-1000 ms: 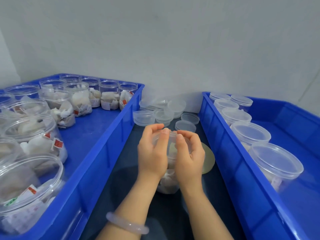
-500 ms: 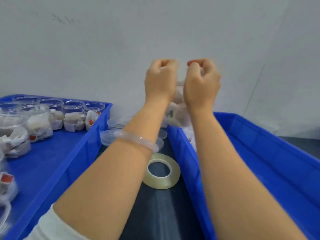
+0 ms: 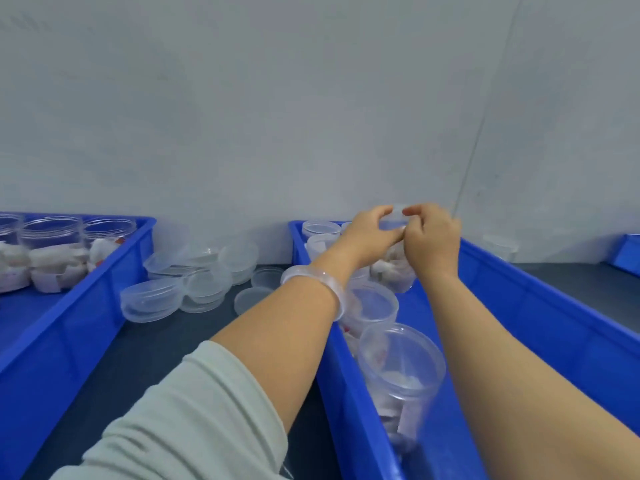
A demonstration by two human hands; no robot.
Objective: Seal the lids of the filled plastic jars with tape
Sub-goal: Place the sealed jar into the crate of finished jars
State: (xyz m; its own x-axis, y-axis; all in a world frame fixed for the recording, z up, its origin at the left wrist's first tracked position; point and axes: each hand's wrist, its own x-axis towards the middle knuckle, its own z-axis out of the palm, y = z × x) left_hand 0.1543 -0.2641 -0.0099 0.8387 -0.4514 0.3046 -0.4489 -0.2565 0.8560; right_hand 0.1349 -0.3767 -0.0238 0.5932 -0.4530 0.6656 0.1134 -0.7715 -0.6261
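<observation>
Filled jar (image 3: 393, 268) upright, axis vertical, over far end of right bin (image 3: 554, 327). Left hand (image 3: 363, 237) and right hand (image 3: 433, 237) close together, pinching lid rim from opposite sides, equally near. Row of lidded jars (image 3: 401, 355) just beside, nearer camera. Base touching bin floor: cannot tell.
</observation>
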